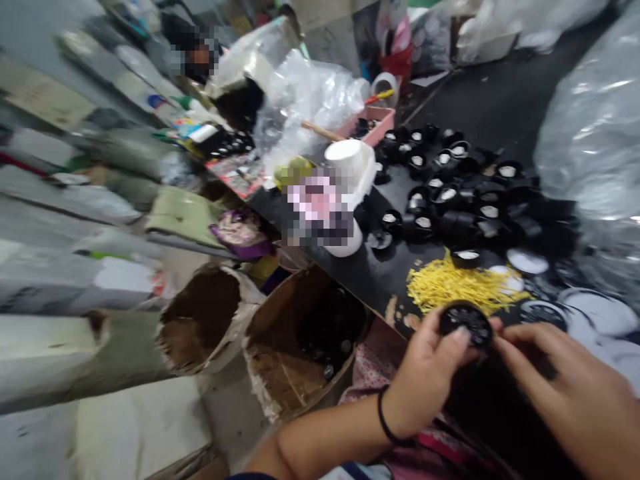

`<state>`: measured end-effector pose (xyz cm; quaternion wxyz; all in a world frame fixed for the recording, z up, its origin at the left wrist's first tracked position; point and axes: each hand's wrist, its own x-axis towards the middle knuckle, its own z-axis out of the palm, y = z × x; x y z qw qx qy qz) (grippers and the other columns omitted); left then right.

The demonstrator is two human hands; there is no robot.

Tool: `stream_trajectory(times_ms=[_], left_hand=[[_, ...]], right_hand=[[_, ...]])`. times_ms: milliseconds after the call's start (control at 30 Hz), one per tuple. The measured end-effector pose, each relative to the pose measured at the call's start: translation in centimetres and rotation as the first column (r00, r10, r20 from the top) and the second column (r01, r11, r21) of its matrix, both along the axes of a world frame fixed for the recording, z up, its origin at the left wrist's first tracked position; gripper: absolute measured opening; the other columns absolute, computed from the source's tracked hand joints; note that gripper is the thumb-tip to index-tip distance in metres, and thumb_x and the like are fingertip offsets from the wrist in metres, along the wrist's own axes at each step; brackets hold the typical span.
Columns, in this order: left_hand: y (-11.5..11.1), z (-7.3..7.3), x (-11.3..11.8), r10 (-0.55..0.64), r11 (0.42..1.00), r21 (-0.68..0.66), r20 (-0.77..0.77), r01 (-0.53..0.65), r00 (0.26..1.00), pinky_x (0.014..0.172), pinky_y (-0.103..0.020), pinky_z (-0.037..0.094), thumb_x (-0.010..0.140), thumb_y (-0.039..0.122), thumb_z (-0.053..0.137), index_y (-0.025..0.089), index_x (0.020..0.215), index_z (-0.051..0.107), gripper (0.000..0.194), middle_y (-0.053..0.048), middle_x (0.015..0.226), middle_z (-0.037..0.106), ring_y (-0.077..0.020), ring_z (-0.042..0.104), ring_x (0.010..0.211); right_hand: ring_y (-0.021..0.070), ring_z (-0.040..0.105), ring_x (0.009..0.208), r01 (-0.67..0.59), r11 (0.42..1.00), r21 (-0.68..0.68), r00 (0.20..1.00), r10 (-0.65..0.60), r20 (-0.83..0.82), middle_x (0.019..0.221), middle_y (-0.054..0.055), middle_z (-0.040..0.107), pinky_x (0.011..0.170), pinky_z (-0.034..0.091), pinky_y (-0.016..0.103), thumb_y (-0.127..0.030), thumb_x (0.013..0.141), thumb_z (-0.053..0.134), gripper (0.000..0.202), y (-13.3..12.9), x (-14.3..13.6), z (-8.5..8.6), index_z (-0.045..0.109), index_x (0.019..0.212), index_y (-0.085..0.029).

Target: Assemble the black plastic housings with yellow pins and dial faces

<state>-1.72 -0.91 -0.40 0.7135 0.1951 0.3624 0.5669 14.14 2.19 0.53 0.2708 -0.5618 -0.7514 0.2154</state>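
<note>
My left hand (430, 367), with a black band round its wrist, grips a round black dial-like piece (466, 324) with pale marks on its face. The thumb presses on its front. Just to the right, my right hand (555, 373) has its fingertips pinched close to the piece's edge; what they hold is too blurred to tell. A heap of thin yellow strips (450, 288) lies behind the piece on the black table (387, 297). Several white discs (600, 310) spread beside my right hand. Farther back stand many black round cups (447, 195) with pale centres.
Clear plastic bags (590, 133) bulge at the right. A white tub (345, 157) and a pink tray (377, 127) sit toward the back. Left of the table edge, an open carton (275, 360) holds black pieces, near another open container (165, 333). Stacked sacks fill the left.
</note>
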Motion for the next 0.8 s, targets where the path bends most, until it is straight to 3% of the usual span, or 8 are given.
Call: stream_trajectory(times_ms=[200,300,567,800], left_hand=[[1.3,-0.3,-0.3,0.066,0.998,-0.007,-0.104,-0.067,0.992,0.107,-0.037,0.042,0.089,0.029,0.062,0.026,0.127,0.056,0.038,-0.004,0.120,0.070,-0.0201,0.063,0.117],[1.4,-0.1,0.3,-0.047,0.999,-0.018,-0.209,0.045,0.977,0.103,-0.031,0.044,0.089,0.027,0.062,0.026,0.120,0.061,0.031,-0.002,0.121,0.068,-0.0185,0.061,0.116],[0.9,0.0,0.3,-0.121,0.981,0.088,-0.424,0.174,0.897,0.101,-0.031,0.045,0.091,0.024,0.057,0.023,0.116,0.058,0.025,-0.003,0.119,0.067,-0.0167,0.061,0.111],[0.4,0.7,0.2,-0.102,0.981,0.092,-0.499,0.169,0.861,0.095,-0.034,0.049,0.087,0.025,0.061,0.018,0.115,0.058,0.029,-0.007,0.112,0.069,-0.0207,0.064,0.105]], right_hand=[[0.0116,0.060,0.078,-0.008,0.999,-0.043,0.992,0.003,-0.122,0.083,-0.004,0.064,0.070,0.044,0.024,-0.034,0.093,0.055,0.012,-0.5,-1.0,2.2,0.061,0.086,-0.026],[0.0112,0.059,0.083,-0.048,0.999,-0.021,0.991,0.045,-0.124,0.088,-0.003,0.062,0.075,0.043,0.025,-0.029,0.095,0.054,0.009,-0.8,-0.9,2.5,0.061,0.090,-0.026],[0.0114,0.057,0.069,-0.045,0.999,-0.004,0.999,0.044,-0.018,0.077,-0.004,0.060,0.064,0.041,0.026,-0.028,0.095,0.051,0.015,-0.9,-0.9,2.4,0.060,0.083,-0.024],[0.0112,0.061,0.058,-0.018,1.000,0.006,0.998,0.018,-0.055,0.070,-0.005,0.064,0.049,0.044,0.021,-0.039,0.093,0.049,0.022,-1.4,-0.5,2.4,0.060,0.079,-0.027]])
